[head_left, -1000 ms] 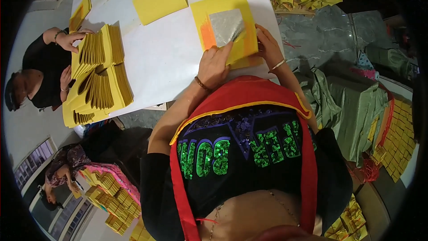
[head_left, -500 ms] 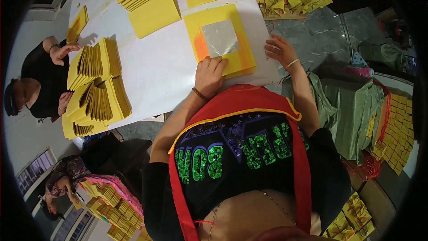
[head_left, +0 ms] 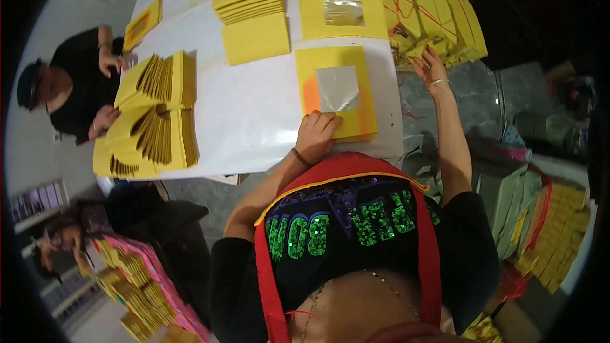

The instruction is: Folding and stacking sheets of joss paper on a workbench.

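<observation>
A stack of yellow paper [head_left: 305,63] with a silver square and orange bands lies near the table's front edge. My left hand [head_left: 316,134] presses on its near edge, fingers curled and close together. Beyond the table's right edge, my right hand [head_left: 431,71] reaches with fingers stretched out to the near end of yellow paper bundles [head_left: 438,16] tied with red string. Its fingertips touch or nearly touch a crumpled yellow piece there; whether they grip it I cannot tell. Another yellow sheet with a silver patch [head_left: 375,18] lies behind the stack.
Yellow paper stacks [head_left: 257,38] stand farther back on the white table [head_left: 248,108]. Fanned yellow booklets [head_left: 187,133] lie at its left, beside a person in black [head_left: 79,57]. Green sacks [head_left: 502,197] and piled yellow packets [head_left: 562,222] stand on the right; another person is lower left.
My right hand has moved forward and right from beside the table to the tied bundles. My left hand stays on the paper stack. The view has shifted, and the person at left has lowered an arm.
</observation>
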The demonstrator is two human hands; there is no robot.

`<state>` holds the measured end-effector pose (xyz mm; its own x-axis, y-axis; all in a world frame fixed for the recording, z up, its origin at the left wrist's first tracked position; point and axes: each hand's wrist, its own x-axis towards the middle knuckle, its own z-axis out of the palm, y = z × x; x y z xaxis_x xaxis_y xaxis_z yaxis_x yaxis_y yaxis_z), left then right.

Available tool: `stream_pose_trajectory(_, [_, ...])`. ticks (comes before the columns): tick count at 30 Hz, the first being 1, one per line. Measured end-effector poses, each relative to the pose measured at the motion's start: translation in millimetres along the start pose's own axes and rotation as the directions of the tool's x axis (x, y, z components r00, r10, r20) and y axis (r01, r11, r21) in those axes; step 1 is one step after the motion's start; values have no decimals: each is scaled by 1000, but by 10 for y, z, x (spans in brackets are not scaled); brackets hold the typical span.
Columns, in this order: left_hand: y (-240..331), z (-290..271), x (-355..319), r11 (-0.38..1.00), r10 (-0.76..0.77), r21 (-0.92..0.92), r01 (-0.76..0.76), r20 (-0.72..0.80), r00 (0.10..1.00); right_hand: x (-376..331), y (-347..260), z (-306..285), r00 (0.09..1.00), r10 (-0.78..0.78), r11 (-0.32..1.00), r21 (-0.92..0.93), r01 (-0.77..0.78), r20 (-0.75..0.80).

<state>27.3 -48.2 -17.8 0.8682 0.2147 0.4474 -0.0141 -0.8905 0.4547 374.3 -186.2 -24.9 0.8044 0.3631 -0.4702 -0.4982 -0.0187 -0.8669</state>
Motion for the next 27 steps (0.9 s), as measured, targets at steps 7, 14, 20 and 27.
stream_pose_trajectory(7, [-12,-16,42,1000,22,-9,-22,-8,1000,-1177,231,1723,412,3,984,-76,159,911])
stream_pose_trajectory(14, [-46,28,18,995,92,33,-89,-117,989,-1724,596,2683,398,432,861,-238,-450,810])
stream_pose_trajectory(20, [-31,55,17,999,5,-50,-11,-109,994,-1615,583,2330,311,520,819,-361,-445,795])
stream_pose_trajectory(27, [-135,443,-253,117,-526,-890,440,320,788,-1818,688,2336,345,536,820,-378,-429,771])
